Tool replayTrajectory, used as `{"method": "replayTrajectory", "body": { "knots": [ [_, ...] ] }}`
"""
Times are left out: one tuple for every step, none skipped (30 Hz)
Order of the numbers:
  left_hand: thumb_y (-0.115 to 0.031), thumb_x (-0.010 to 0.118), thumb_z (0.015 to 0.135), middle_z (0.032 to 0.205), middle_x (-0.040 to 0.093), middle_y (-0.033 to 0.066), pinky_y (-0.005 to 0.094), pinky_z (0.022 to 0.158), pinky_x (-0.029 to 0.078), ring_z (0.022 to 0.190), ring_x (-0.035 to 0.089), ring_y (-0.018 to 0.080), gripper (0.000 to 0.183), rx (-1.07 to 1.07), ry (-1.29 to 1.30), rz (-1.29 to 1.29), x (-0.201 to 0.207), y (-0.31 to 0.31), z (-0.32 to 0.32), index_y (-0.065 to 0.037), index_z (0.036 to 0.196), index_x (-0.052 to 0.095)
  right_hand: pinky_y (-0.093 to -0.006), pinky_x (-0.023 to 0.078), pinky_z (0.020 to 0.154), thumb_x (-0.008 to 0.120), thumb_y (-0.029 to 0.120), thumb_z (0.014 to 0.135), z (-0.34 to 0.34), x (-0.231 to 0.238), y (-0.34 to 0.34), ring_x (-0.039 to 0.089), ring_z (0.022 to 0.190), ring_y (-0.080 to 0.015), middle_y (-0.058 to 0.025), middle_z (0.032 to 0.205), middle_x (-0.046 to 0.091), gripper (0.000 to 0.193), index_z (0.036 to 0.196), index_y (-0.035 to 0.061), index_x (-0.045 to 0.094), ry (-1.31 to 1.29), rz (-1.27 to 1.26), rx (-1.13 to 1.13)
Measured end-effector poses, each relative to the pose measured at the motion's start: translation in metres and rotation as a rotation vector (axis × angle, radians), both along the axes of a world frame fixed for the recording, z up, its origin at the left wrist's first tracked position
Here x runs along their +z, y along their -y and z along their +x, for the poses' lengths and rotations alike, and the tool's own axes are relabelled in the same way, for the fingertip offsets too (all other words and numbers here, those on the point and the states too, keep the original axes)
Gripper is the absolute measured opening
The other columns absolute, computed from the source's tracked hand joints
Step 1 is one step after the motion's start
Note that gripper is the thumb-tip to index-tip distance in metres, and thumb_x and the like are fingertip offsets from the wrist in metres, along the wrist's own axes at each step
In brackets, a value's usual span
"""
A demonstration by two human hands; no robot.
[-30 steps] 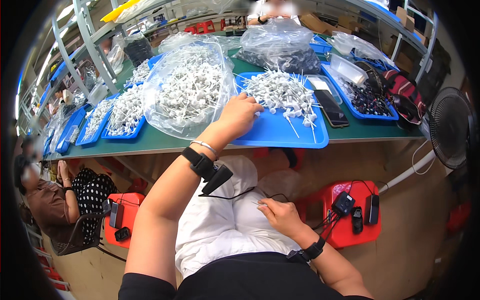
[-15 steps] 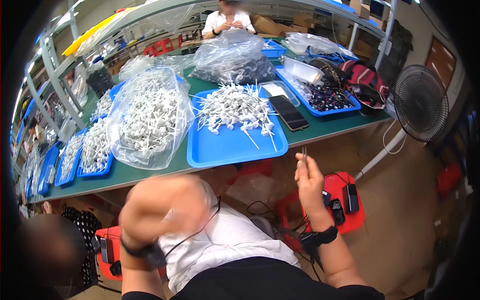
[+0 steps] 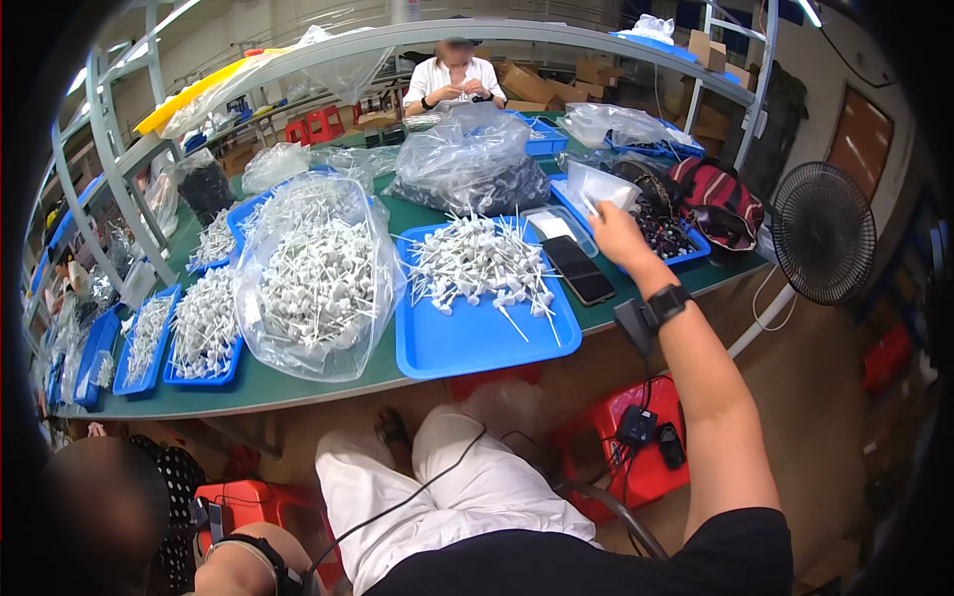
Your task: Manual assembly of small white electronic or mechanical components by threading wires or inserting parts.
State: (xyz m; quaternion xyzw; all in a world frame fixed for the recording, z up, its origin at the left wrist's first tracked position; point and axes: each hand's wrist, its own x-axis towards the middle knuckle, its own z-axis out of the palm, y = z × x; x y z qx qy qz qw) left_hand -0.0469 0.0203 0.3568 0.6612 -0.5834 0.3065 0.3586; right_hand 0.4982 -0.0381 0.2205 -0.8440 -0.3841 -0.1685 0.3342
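Observation:
My right hand (image 3: 618, 233) reaches over the table to a translucent plastic box (image 3: 600, 187). Its fingers close on the near edge of the box, which tilts above a blue tray (image 3: 693, 250) of small dark beads. Down at the lower left edge is my left wrist (image 3: 253, 556), with a strap round it; the fingers on that side do not show. In front of me stands a blue tray (image 3: 437, 348) with a heap of white plastic stick-like pieces (image 3: 482, 260) in its far part. A black phone (image 3: 579, 270) lies just right of that tray.
A big clear bag (image 3: 316, 288) of white pieces and several filled blue trays (image 3: 204, 323) stand to the left. Behind is a bag of dark parts (image 3: 467, 169). A fan (image 3: 825, 233) and a red stool (image 3: 621, 447) are at right. A co-worker (image 3: 457, 79) sits opposite.
My right hand has moved forward from beside the table edge to the plastic box, which now tilts. My left hand has dropped from over my lap to the lower left edge.

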Motion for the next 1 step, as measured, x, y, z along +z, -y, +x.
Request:
{"method": "replayTrajectory", "body": {
  "knots": [
    [-0.011, 0.039, 0.096, 0.079, 0.059, 0.0066, 0.0322, 0.06, 0.045, 0.065, 0.059, 0.0176, 0.018, 0.117, 0.041, -0.033, -0.0012, -0.0007, -0.0007, -0.009, 0.085, 0.054, -0.0483, 0.05, 0.092, 0.063, 0.025, 0.094, 0.0074, -0.006, -0.0058, 0.065, 0.105, -0.0425, -0.0271, 0.105, 0.069, 0.033, 0.112, -0.0019, 0.067, -0.097, -0.158, -0.041]
  ]
}}
